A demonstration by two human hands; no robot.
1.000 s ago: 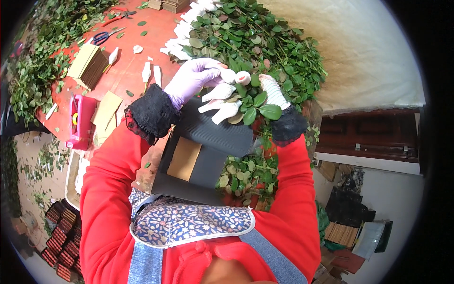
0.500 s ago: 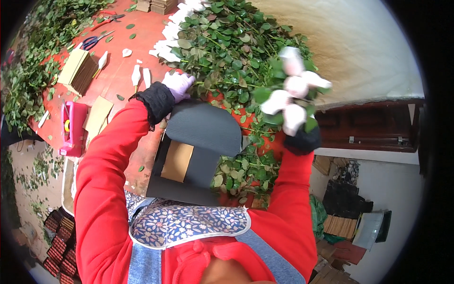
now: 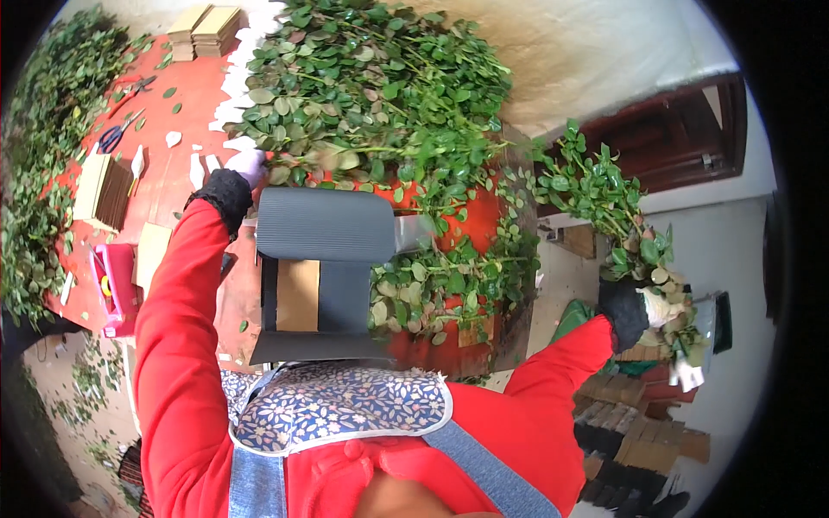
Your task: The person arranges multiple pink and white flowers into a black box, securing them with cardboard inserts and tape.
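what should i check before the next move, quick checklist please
1. Bunch of green leafy stems held: ok, the pale-gloved right hand grips it, out past the table's right side.
2. Flower heads in that bunch undamaged: cannot tell, mostly hidden and small.
3. Lavender-gloved left hand free: cannot tell, its fingers are unclear beside the row of white-covered flower heads.
4. Black stand with ribbed top on the table: ok, in front of the person.
5. Blue-handled metal scissors lying flat: ok, on the red tabletop.
6. Loose green leaves swept off: not ok, several lie scattered there.
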